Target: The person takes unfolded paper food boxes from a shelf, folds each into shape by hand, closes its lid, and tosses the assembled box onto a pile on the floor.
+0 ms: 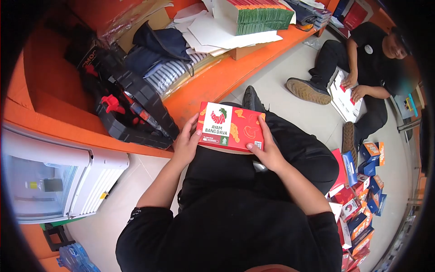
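A red food box (233, 127) printed "Ayam Bang Dava" is held above my lap, its lid closed and its label facing up. My left hand (186, 143) grips its left end, with the thumb on the front edge. Round the right end my right hand (268, 147) is wrapped, thumb near the small square code and fingers along the side. The box's underside is hidden. My legs in black trousers (299, 154) are folded beneath it.
Red, blue and orange boxes (358, 204) lie heaped on the floor at right. A co-worker (367, 59) sits opposite, both hands on a white carton sheet (346, 97). Left are an orange shelf (213, 81), an open black tool case (131, 104) and a white appliance (68, 172).
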Demonstrator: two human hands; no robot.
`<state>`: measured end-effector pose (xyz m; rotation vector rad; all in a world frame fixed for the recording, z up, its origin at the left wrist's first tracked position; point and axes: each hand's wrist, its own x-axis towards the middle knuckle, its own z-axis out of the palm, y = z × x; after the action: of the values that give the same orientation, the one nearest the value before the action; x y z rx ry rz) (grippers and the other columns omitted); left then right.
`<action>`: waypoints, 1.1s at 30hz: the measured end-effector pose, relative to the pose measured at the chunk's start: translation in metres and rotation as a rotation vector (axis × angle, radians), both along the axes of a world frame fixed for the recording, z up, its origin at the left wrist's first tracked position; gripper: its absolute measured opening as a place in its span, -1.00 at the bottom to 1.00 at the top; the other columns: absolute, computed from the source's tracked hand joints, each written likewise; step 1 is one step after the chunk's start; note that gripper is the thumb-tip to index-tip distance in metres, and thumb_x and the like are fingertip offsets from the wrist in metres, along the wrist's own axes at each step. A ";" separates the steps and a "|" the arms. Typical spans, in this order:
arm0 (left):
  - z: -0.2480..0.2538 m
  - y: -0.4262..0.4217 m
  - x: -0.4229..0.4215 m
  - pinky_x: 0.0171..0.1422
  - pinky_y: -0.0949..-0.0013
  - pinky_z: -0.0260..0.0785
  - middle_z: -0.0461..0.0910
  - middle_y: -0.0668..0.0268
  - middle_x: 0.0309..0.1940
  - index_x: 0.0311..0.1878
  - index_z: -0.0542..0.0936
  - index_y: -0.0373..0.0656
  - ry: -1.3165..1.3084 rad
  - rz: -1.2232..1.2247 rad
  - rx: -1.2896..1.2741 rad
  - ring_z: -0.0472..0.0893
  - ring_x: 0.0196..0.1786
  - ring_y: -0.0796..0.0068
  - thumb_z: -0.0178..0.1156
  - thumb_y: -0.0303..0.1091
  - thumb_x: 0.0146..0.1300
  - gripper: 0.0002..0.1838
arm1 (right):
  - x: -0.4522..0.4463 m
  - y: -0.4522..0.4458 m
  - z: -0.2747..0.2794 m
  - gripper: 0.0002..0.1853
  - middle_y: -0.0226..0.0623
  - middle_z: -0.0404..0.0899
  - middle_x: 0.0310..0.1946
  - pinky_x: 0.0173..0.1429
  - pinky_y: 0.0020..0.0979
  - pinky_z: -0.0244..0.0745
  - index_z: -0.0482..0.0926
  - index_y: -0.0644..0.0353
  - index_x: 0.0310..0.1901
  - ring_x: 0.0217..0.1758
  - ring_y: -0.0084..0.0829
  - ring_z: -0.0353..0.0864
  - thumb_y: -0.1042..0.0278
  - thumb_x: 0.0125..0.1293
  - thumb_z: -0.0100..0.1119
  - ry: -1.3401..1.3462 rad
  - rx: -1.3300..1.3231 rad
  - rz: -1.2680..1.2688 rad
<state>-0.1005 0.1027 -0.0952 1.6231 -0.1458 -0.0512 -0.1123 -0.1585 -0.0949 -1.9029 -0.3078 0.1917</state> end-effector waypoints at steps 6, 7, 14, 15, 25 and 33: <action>-0.014 0.002 0.014 0.38 0.30 0.01 0.22 0.06 0.27 0.35 0.09 -0.30 0.089 -0.015 -0.060 0.22 0.33 0.29 -0.03 -0.30 0.32 -0.42 | 0.010 -0.006 -0.006 -0.04 -0.09 0.04 0.33 0.37 -0.41 0.04 -0.39 0.19 0.39 0.36 -0.39 0.10 0.39 0.21 0.17 0.277 0.563 -0.013; -0.022 0.002 0.017 0.38 0.30 0.00 0.21 0.06 0.27 0.36 0.06 -0.29 0.083 -0.033 -0.106 0.22 0.33 0.30 -0.02 -0.26 0.32 -0.38 | 0.014 -0.007 -0.011 -0.04 -0.10 0.07 0.32 0.37 -0.41 0.04 -0.38 0.20 0.39 0.35 -0.39 0.11 0.38 0.21 0.17 0.305 0.573 0.008; 0.002 -0.027 0.043 0.36 0.31 0.03 0.20 0.10 0.28 0.39 -0.02 -0.28 -0.122 -0.076 -0.116 0.21 0.32 0.33 0.12 -0.21 0.24 -0.23 | 0.033 -0.024 0.005 -0.08 -0.13 0.12 0.30 0.35 -0.39 0.09 -0.33 0.10 0.41 0.35 -0.39 0.13 0.44 0.21 0.15 0.321 0.684 -0.010; 0.018 -0.036 0.049 0.35 0.31 0.05 0.20 0.10 0.27 0.39 -0.02 -0.28 -0.113 -0.055 -0.132 0.22 0.31 0.34 0.13 -0.25 0.23 -0.23 | 0.036 -0.029 0.016 -0.07 -0.13 0.11 0.30 0.35 -0.38 0.10 -0.32 0.10 0.41 0.34 -0.39 0.14 0.45 0.20 0.16 0.258 0.664 -0.005; 0.060 -0.173 0.114 0.34 0.10 0.11 0.05 0.18 0.30 0.35 -0.16 0.01 -0.258 -0.010 -0.625 0.14 0.33 0.29 -0.15 -0.15 0.39 -0.41 | 0.073 -0.077 0.019 -0.08 -0.14 0.00 0.34 0.38 -0.30 0.04 -0.31 0.13 0.40 0.39 -0.33 0.04 0.36 0.21 0.17 -0.098 0.799 -0.186; 0.051 -0.246 0.129 0.24 0.01 0.28 0.15 0.19 0.27 0.26 0.04 0.10 -0.141 -0.066 -0.546 0.25 0.29 0.21 -0.25 -0.06 0.41 -0.58 | 0.075 -0.116 0.015 -0.15 -0.12 -0.02 0.34 0.37 -0.30 0.06 -0.25 0.10 0.41 0.38 -0.32 0.05 0.27 0.26 0.13 -0.060 0.993 -0.453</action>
<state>0.0283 -0.1430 -0.0440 1.0756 -0.2951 0.0497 -0.0371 -0.2749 -0.0795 -0.9473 0.0166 -0.2857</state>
